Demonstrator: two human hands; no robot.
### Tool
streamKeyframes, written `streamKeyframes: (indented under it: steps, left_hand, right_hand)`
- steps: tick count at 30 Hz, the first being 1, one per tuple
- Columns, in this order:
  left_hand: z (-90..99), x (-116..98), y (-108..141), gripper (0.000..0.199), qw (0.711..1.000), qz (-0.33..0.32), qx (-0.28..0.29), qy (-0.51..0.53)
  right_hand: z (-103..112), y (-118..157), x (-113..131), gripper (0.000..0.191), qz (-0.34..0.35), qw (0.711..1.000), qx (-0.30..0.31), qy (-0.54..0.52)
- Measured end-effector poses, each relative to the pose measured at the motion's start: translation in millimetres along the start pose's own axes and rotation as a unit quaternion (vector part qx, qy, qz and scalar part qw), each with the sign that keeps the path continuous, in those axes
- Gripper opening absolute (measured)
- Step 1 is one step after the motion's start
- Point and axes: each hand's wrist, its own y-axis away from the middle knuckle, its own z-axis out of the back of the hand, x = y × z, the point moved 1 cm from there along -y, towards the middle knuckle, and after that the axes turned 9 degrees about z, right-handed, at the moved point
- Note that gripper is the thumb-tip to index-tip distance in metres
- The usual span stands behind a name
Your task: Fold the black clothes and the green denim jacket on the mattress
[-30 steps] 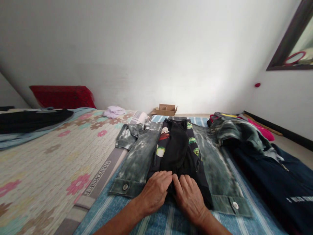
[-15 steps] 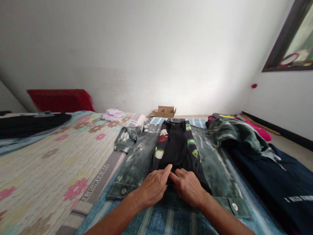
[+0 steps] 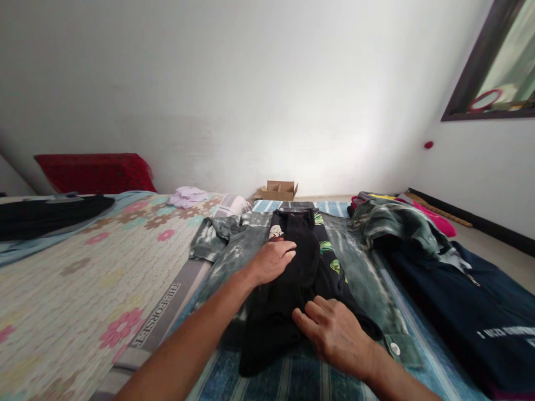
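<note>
A black garment with a patterned part of green, white and red prints lies on a grey-washed denim jacket. My left hand rests at the garment's upper left, fingers curled closed on the black cloth. Nearer to me, my right hand is closed too, with thumb and fingers gripping the cloth at its lower right. A loose black flap hangs down between my forearms over the jacket's lower edge. My left hand and forearm cover part of the print and the jacket's left side.
Beneath lies a blue striped cloth. Dark blue clothing and a heaped grey garment are on the right. A flowered mat spreads left, with a lilac cloth. An open cardboard box stands by the wall.
My left hand has moved forward over the garment from beside my right hand. My right hand has shifted slightly right and nearer. Black cloth now spreads lower, toward me.
</note>
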Motion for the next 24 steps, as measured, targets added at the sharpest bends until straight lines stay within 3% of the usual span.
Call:
streamKeyframes:
  steps: [3,7,10,15,20,24]
  left_hand:
    - [-40.9,19.8,-39.5,0.033,0.989,0.004,0.051,-0.138]
    - [-71.5,43.2,-44.6,0.03,0.978,0.058,0.084,-0.18]
    - [-74.0,49.2,-34.6,0.042,0.973,0.084,0.104,-0.188]
    - [-69.7,45.9,-36.8,0.048,0.973,0.03,0.038,-0.224]
    - [-72.6,54.6,-40.3,0.06,0.959,0.076,0.194,-0.192]
    - [-58.5,44.9,-45.3,0.054,0.97,0.054,0.162,-0.176]
  right_hand:
    - [-6.0,5.4,4.9,0.029,0.001,1.0,-0.03,-0.002]
    - [-9.9,9.4,5.4,0.032,-0.002,0.998,-0.059,-0.016]
    - [-10.2,9.2,4.3,0.032,-0.002,0.997,-0.073,-0.026]
    - [-7.6,7.8,2.5,0.034,-0.004,0.997,-0.073,-0.033]
    - [-2.7,7.4,-0.5,0.032,-0.001,0.997,-0.071,-0.034]
    - [5.3,5.5,-1.7,0.023,0.003,0.997,-0.077,-0.029]
